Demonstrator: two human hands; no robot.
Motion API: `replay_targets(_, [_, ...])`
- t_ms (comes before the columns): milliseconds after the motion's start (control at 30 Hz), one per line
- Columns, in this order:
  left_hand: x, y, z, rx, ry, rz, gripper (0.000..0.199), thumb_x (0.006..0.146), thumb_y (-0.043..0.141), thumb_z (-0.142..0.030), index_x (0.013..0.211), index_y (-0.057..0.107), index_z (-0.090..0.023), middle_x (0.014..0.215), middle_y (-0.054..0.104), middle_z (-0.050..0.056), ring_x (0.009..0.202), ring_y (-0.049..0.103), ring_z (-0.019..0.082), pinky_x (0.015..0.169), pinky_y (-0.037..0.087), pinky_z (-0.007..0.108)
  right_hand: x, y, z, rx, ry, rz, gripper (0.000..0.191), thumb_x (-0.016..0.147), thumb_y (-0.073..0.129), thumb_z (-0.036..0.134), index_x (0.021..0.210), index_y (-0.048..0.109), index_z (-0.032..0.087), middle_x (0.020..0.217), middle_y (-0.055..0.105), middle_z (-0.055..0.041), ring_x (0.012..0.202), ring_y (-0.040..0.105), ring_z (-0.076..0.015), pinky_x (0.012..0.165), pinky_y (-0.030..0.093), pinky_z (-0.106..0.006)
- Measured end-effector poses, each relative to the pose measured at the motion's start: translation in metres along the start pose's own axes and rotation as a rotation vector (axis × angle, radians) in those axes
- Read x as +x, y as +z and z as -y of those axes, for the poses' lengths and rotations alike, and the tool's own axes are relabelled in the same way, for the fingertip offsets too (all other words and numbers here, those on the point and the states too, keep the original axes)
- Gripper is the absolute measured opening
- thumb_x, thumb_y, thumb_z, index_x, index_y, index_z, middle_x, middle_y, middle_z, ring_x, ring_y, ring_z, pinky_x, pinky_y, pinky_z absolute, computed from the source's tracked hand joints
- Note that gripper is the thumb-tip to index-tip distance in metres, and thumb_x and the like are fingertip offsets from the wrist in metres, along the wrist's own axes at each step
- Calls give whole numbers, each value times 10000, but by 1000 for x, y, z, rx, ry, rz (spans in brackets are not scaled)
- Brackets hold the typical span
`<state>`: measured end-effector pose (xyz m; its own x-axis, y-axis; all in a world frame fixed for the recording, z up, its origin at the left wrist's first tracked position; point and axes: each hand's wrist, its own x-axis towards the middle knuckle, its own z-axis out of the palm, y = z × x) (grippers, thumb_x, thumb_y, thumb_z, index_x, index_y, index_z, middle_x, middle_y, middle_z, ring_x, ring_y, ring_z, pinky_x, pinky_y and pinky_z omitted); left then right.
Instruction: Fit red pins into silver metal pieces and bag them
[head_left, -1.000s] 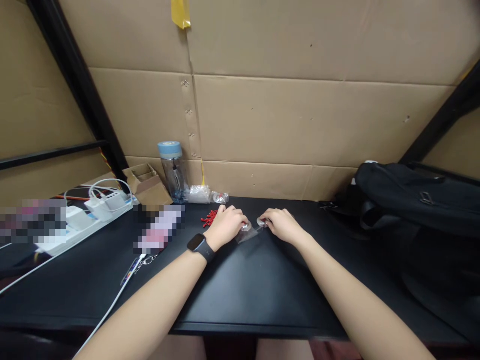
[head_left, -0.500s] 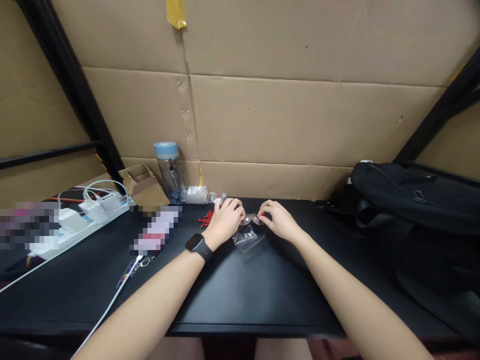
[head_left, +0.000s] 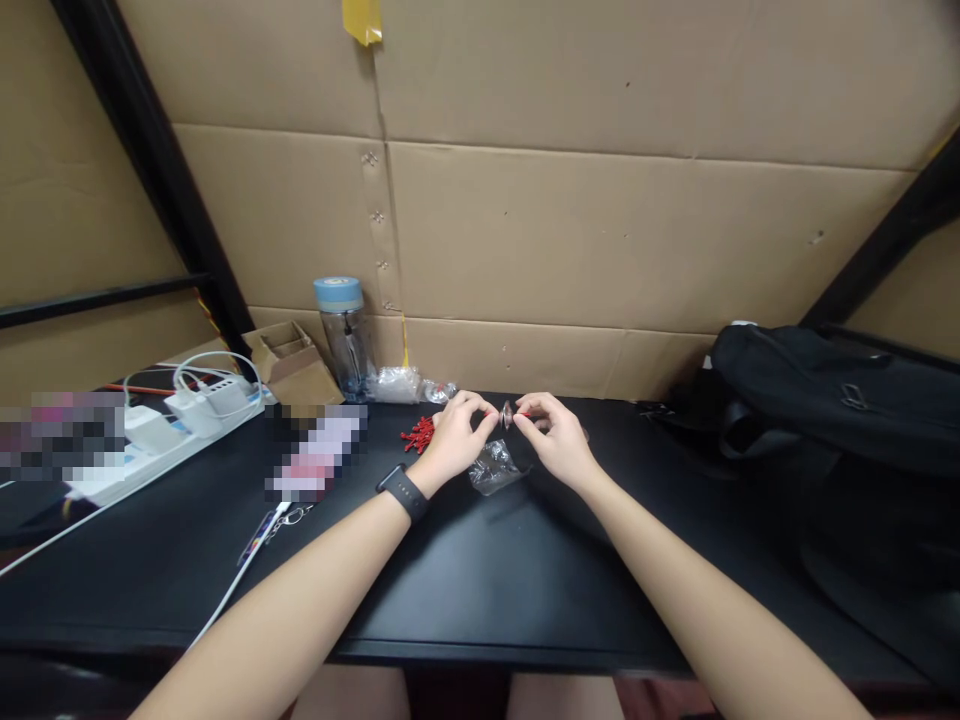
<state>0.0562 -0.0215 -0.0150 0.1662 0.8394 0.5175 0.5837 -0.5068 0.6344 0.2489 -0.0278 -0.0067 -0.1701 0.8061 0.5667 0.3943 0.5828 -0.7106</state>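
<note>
Two small round metal discs (head_left: pixel 507 415) stand face to face between my hands, above the black table (head_left: pixel 480 580). My left hand (head_left: pixel 463 430) pinches a red bit at the left disc, and a dark watch is on that wrist. My right hand (head_left: pixel 551 432) pinches another red bit at the right disc. Just below them a clear plastic bag (head_left: pixel 495 468) lies crumpled on the table. Several red pieces (head_left: pixel 418 434) lie in a pile to the left of my left hand.
Behind stand a blue-lidded bottle (head_left: pixel 345 340), plastic-wrapped packets (head_left: pixel 397 384) and an open cardboard box (head_left: pixel 294 368). At left are a power strip (head_left: pixel 172 440), a blurred phone-like item (head_left: pixel 319 455) and cables. A black backpack (head_left: pixel 840 420) fills the right.
The two discs lay side by side, tilted flat; now they are upright and facing each other. Both hands have turned with them and lifted slightly. The view has shifted a little.
</note>
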Motion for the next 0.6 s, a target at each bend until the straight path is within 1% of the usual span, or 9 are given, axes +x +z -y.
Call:
replay_targets(133, [-2, 2, -2, -1, 13, 7, 138, 936, 606, -337, 895, 695, -240, 1060, 645, 24, 1081, 598, 203, 949, 435, 347, -2, 5, -4, 236, 153, 94, 224, 879, 664, 407, 889, 608, 190, 1206, 675, -92, 848, 728, -189, 751, 611, -340])
replay_targets(267, [-3, 1, -2, 31, 8, 21, 147, 930, 614, -344, 884, 706, -239, 1063, 648, 27, 1091, 596, 210, 958, 435, 357, -3, 6, -5, 402, 259, 120, 277, 840, 704, 439, 942, 602, 202, 1242, 646, -83, 845, 729, -188, 662, 647, -330])
replay_targets(333, [-3, 1, -3, 45, 16, 36, 153, 934, 607, -345, 891, 712, -242, 1072, 647, 27, 1101, 592, 214, 962, 432, 364, -4, 5, -3, 470, 295, 134, 309, 835, 717, 423, 1058, 621, 232, 1232, 639, -66, 846, 723, -178, 651, 659, -330])
replay_targets(433, [-4, 0, -6, 62, 21, 52, 165, 938, 596, -349, 897, 712, -239, 1071, 646, 32, 1102, 590, 221, 950, 433, 373, -3, 2, 0, 533, 354, 160, 416, 830, 740, 389, 1215, 650, 258, 1165, 661, -61, 846, 720, -171, 683, 671, -332])
replay_targets(533, [-4, 0, -7, 102, 14, 62, 158, 935, 596, -358, 906, 703, -245, 1080, 637, 33, 1109, 584, 231, 944, 424, 390, -3, 1, 1, 579, 412, 190, 394, 831, 753, 375, 1190, 705, 220, 1098, 696, -77, 844, 720, -173, 732, 675, -340])
replay_targets(600, [-5, 0, -6, 136, -1, 55, 149, 928, 604, -375, 947, 682, -250, 1095, 624, 35, 1117, 577, 237, 944, 419, 398, -3, 1, 0, 604, 426, 189, 377, 832, 760, 370, 1169, 721, 207, 1082, 708, -82, 863, 718, -179, 777, 671, -360])
